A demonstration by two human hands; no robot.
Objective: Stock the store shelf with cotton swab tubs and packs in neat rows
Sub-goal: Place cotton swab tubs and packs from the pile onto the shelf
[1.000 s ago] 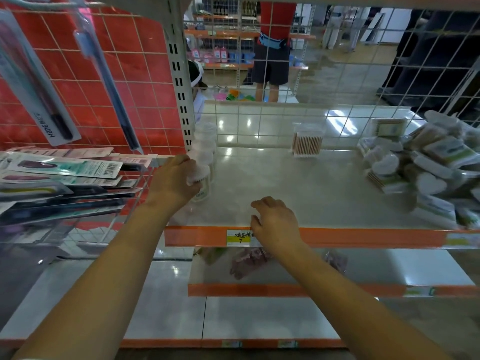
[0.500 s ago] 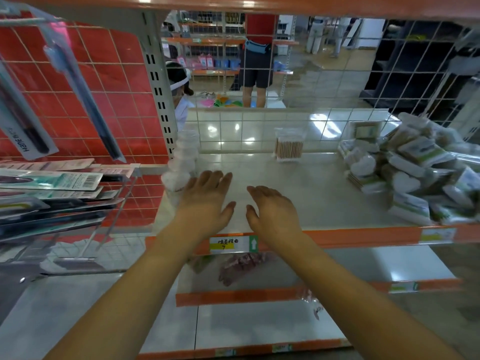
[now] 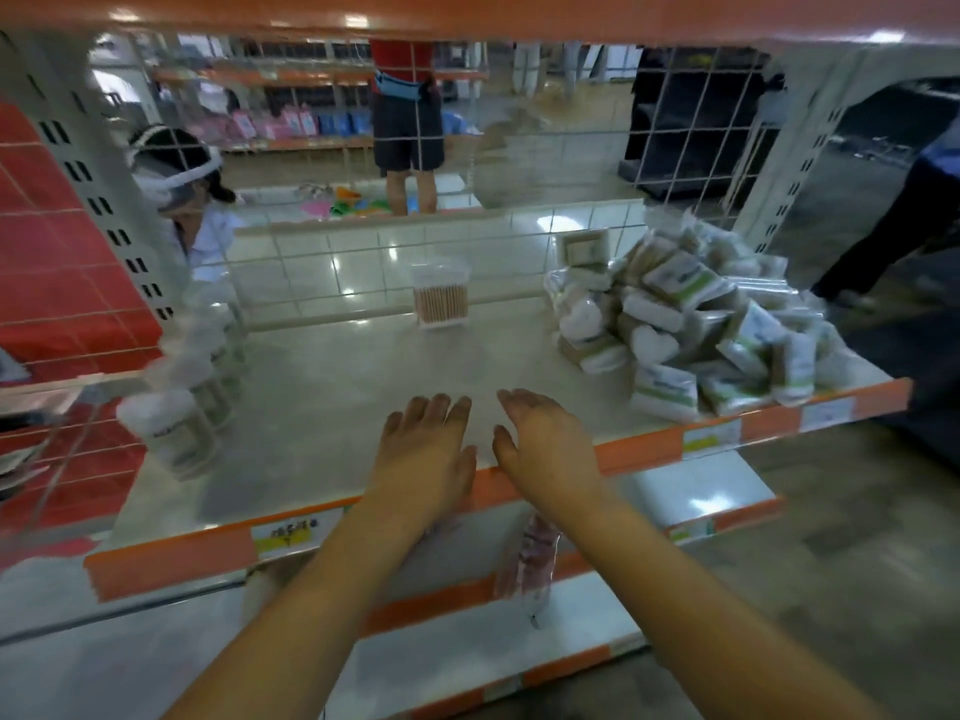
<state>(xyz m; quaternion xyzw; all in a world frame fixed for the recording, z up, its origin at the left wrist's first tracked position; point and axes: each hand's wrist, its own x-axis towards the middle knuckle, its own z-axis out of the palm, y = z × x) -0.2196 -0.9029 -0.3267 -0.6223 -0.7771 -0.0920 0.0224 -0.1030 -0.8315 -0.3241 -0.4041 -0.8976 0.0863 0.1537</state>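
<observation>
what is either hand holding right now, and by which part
Nothing is held. The left hand and right hand both lie open over the front of the shelf, fingers straight, apart from the tubs and the packs.

The shelf (image 3: 332, 387) has a broad bare stretch through its middle, from the orange front lip back to the wire grid (image 3: 519, 236) that closes off the rear. Taking the square tub of swabs (image 3: 441, 296) at the back centre as the landmark: to its left the deck is bare as far as a front-to-back row of round tubs (image 3: 179, 433) lining the left edge, beside the perforated upright (image 3: 98, 200). To its right a loose heap of swab packs (image 3: 696, 335) fills the right end from grid to lip. In front of the tub the deck is bare, except for the left hand (image 3: 423, 449) and right hand (image 3: 545, 444), flat and empty at the lip. The upper shelf (image 3: 467, 13) caps the opening overhead.
</observation>
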